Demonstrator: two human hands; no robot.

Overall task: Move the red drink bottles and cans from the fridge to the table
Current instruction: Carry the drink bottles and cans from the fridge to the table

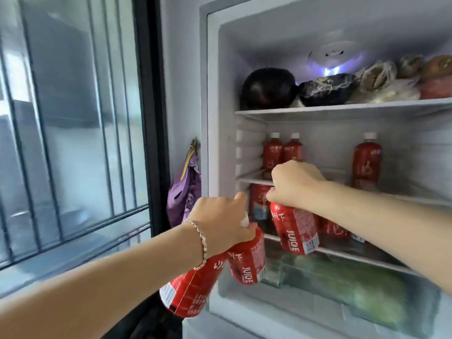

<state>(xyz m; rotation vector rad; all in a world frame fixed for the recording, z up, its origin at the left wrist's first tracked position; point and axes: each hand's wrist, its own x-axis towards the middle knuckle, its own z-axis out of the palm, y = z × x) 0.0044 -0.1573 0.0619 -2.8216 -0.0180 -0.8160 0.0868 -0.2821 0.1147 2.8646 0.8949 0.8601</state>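
Landmark: middle shelf (pixel 254 178) of the open fridge (pixel 227 94).
- Left grip (pixel 220 221), below-left of the shelf: fingers curled round the necks of two red juice bottles, outer bottle (pixel 188 289) and inner bottle (pixel 247 261).
- Right grip (pixel 293 184), at the shelf's front edge: closed round the top of a third bottle (pixel 296 228), which hangs below the shelf.
- On the shelf, upright: bottle pair (pixel 272 152) at left, single bottle (pixel 368 160) at right.
- Under the shelf: red can (pixel 259 201).

Fridge (pixel 227 81) right side off-frame
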